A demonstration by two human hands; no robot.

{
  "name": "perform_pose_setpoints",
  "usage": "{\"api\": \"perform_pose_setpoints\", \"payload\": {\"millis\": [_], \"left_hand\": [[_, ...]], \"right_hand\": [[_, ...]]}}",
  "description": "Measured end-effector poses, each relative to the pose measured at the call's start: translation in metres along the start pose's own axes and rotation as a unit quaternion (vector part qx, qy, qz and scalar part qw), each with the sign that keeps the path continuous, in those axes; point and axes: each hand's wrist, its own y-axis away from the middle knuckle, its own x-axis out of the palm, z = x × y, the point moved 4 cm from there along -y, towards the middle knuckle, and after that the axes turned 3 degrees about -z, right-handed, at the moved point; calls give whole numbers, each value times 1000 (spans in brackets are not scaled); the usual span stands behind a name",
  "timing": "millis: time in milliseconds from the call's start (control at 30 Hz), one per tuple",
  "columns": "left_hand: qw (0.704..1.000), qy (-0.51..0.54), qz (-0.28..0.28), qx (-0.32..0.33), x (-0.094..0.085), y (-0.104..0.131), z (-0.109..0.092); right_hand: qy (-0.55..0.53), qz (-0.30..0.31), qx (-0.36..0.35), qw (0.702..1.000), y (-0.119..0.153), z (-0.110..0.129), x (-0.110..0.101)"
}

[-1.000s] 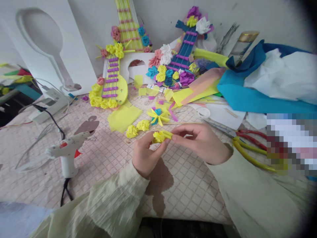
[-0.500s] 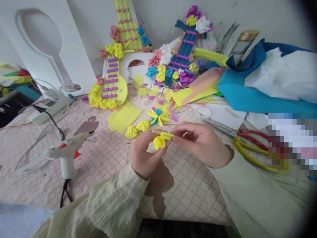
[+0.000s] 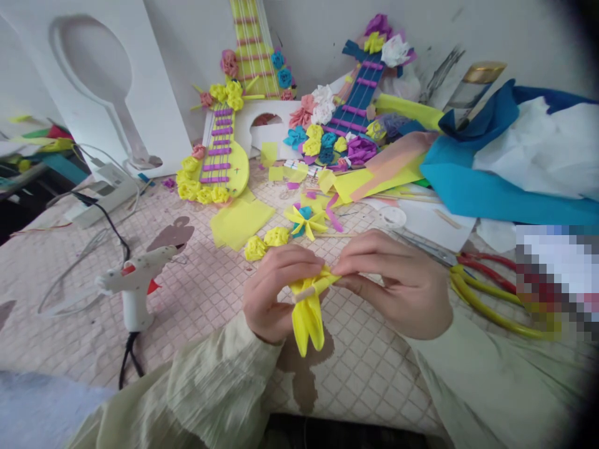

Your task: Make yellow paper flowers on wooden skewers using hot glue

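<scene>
Between my two hands is a piece of yellow crepe paper (image 3: 307, 321), wrapped about a short thin stick (image 3: 305, 294). My left hand (image 3: 276, 290) pinches the paper from the left, fingers above and thumb hidden behind it. My right hand (image 3: 397, 284) pinches the twisted right end of the paper. Loose folds hang below the stick. Just beyond my left hand lie two crumpled yellow paper flowers (image 3: 255, 248). Behind my hands sits a yellow star-shaped piece with a blue centre (image 3: 306, 221).
A white glue gun (image 3: 135, 280) stands at left, its cable trailing. Scissors (image 3: 435, 252) and yellow-handled pliers (image 3: 486, 305) lie at right. Behind are a yellow paper guitar (image 3: 236, 165), a blue one (image 3: 358, 93), yellow sheets (image 3: 241, 221) and blue crepe paper (image 3: 463, 181).
The yellow paper has been turned, so its folds now hang down and the stick's end faces me. Both hands have shifted around it, and the whole view has moved slightly.
</scene>
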Motion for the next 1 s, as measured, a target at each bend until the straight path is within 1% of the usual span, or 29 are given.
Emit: {"api": "perform_pose_setpoints", "payload": {"millis": [100,167,233,300,400,500,633,733,800,900,967,1000], "left_hand": [[999,14,-3,34,-1,-3,-4],[999,19,-1,38,-2,-3,-5],[999,16,5,35,-2,-2,-4],[1000,10,20,15,-2,0,-1],[998,8,39,-39,-2,3,3],[997,5,32,-76,-2,3,5],[995,-2,30,-90,-1,2,4],[995,-1,34,-93,-1,2,3],[994,3,30,-108,-2,2,5],[987,24,1,-157,-4,2,12],[975,56,-9,-217,-4,2,19],[964,78,-9,-255,-3,3,23]], "right_hand": [[-15,5,-40,999,-1,4,0],[-25,6,-53,998,-1,4,0],[-29,6,-50,998,0,3,1],[-31,5,-23,999,1,0,2],[-50,0,37,998,4,-8,6],[-65,0,74,995,7,-13,9],[-50,13,116,992,8,-14,11],[-50,16,120,991,8,-12,10],[-49,23,129,990,7,-12,10],[-27,44,180,982,8,-16,11],[-4,51,220,974,9,-21,12],[6,50,237,970,9,-23,12]]}}
